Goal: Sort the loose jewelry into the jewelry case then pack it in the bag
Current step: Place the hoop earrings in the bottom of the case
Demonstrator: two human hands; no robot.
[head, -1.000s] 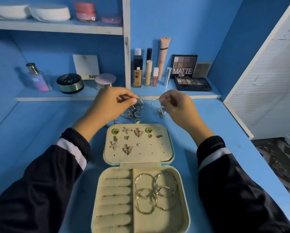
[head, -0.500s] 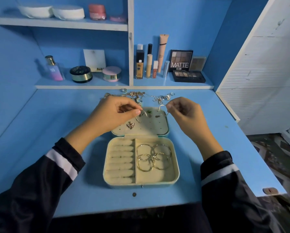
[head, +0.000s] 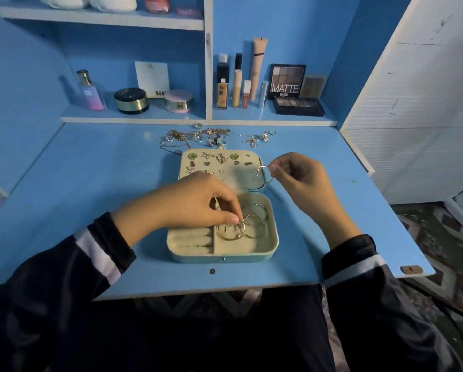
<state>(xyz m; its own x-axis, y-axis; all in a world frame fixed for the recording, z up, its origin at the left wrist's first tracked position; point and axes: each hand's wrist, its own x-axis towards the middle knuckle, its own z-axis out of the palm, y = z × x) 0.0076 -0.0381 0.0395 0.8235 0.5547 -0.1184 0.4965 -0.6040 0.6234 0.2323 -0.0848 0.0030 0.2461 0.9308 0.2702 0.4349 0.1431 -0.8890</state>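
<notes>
Gold hoop (head: 242, 224) pinched in left grip (head: 195, 202), other hoops (head: 257, 210) just beneath in jewelry case (head: 225, 257). Second hoop (head: 262, 171) pinched in right grip (head: 297, 178). Lay flat, release gently, avoid tangling.

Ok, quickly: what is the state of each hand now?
Left hand: pinches a hoop in the jewelry case.
Right hand: pinches a second hoop over the lid.

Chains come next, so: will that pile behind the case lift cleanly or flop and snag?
Probably floppy: the chain pile lies in slack loops on the desk. Likely to snag, since rings sit mixed in. Its thin strands look light and may trail.
</notes>
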